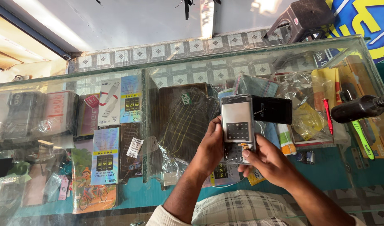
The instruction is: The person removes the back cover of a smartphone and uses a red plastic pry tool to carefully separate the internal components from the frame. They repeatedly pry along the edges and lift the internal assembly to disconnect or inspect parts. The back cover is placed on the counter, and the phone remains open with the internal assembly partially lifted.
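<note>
A person stood over a glass counter point(116, 77), seen from above, working on an opened phone point(238, 125). The left hand point(211, 146) was wrapped around the phone's left edge, fingers curled behind it, holding it upright above the counter with its bare inner side facing up. The right hand point(265, 161) gripped the phone's lower right corner, thumb pressed on the bottom edge near a dark keypad panel. Both hands were closed on the phone; neither was open.

Both forearms rose from the bottom of the view and met at the phone, wrists bent slightly inward.

Judging from the grip, steady work here would call for the left hand to keep the body from twisting while the right thumb pressed gently, so thin parts did not bend.

A black flat part point(272, 109) lay just behind the phone, to its right. Farther right on the counter lay a red screwdriver point(328, 115) and a dark bottle point(359, 109). Packaged accessories point(106, 155) showed under the glass at the left.
</note>
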Available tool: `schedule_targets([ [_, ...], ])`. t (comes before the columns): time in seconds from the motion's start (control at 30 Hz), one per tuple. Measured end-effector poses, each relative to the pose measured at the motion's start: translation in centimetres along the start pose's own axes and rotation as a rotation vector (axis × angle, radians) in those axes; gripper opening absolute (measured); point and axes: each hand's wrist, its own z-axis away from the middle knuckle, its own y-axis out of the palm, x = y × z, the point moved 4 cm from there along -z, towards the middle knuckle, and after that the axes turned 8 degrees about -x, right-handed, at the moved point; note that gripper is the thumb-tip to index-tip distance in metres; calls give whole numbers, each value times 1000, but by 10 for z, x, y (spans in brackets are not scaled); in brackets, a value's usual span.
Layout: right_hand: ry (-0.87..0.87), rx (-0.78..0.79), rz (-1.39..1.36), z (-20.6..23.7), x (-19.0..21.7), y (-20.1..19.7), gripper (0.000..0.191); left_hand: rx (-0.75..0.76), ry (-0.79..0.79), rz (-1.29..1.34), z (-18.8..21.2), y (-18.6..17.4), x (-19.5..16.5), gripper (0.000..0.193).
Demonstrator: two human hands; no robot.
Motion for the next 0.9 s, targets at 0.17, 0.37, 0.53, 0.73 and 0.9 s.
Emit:
schedule_targets([
  [0.17, 147, 328, -645, -4, 5, 11, 31, 191, 136, 87, 0, 8, 1, 60],
  [0.37, 276, 382, -581, 2, -4, 16, 48, 81, 59, -34, 5, 7, 13, 87],
  [0.53, 66, 99, -30, 1, -10, 5, 38, -82, 280, -94, 0, -6, 8, 99],
  [0.73, -392, -70, -9, 25, -3, -9, 29, -230, 160, 88, 0, -18, 14, 86],
  [0.9, -580, -126, 313, 42, 3, -7, 36, -108, 96, 399, 7, -10, 19, 54],
])
